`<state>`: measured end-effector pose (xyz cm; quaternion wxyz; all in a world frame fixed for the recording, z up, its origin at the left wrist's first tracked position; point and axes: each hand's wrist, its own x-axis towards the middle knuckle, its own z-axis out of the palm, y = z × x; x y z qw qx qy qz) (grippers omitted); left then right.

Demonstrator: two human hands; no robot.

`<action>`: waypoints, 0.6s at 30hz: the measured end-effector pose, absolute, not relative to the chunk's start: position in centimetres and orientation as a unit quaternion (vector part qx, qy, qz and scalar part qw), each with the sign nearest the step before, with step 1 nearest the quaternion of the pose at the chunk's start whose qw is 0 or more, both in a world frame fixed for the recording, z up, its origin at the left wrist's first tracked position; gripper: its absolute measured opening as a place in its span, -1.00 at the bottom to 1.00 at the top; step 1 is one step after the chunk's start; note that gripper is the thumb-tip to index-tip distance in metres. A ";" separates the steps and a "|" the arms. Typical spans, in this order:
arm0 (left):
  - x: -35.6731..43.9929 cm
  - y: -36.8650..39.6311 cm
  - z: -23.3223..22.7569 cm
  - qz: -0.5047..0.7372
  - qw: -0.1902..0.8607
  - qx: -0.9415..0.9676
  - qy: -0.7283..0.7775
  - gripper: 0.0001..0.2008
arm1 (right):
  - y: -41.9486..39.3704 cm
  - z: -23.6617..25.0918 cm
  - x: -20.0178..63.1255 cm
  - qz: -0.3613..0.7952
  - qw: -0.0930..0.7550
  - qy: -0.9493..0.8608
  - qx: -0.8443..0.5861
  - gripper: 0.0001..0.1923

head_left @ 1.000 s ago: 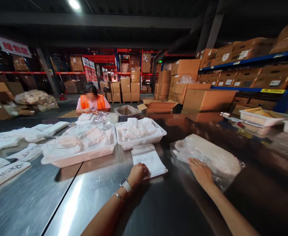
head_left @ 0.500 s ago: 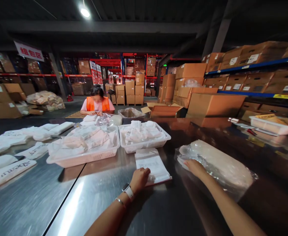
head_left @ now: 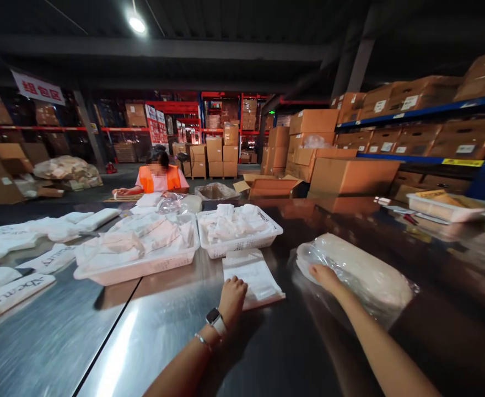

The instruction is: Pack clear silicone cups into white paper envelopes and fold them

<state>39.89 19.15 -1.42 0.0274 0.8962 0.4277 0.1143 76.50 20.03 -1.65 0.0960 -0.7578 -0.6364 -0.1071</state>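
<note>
- On the desk (head_left: 81, 309): two white baskets (head_left: 251, 243), one white pouch (head_left: 261, 281), one clear plastic bag (head_left: 360, 267)
- Left hand (head_left: 233, 298) at pouch, right hand (head_left: 327, 278) at bag: grips curled, holding unclear

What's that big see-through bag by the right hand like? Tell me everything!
The large, clear plastic bag lies on the dark, glossy metal table, slanting from far left to near right. It looks wrinkled and shiny around something pale; I can't tell what. The person's bare right hand seems to touch its left end.
</note>
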 end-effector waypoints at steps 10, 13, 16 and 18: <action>41.7 11.1 -0.7 0.036 0.013 0.955 0.293 -0.75 | 18.2 -1.5 72.1 -0.152 0.103 -0.598 -0.780 -0.83; 40.6 9.3 -1.4 0.028 0.023 0.960 0.277 -0.75 | 14.8 -1.9 71.7 -0.187 0.159 -0.644 -0.724 -0.74; 38.9 8.6 -2.4 0.029 0.036 0.960 0.275 -0.81 | 9.0 -3.6 69.5 -0.200 0.212 -0.712 -0.639 -0.57; 37.9 8.5 -3.2 0.053 0.055 0.955 0.288 -0.82 | 4.3 -4.7 66.5 -0.197 0.243 -0.763 -0.566 -0.50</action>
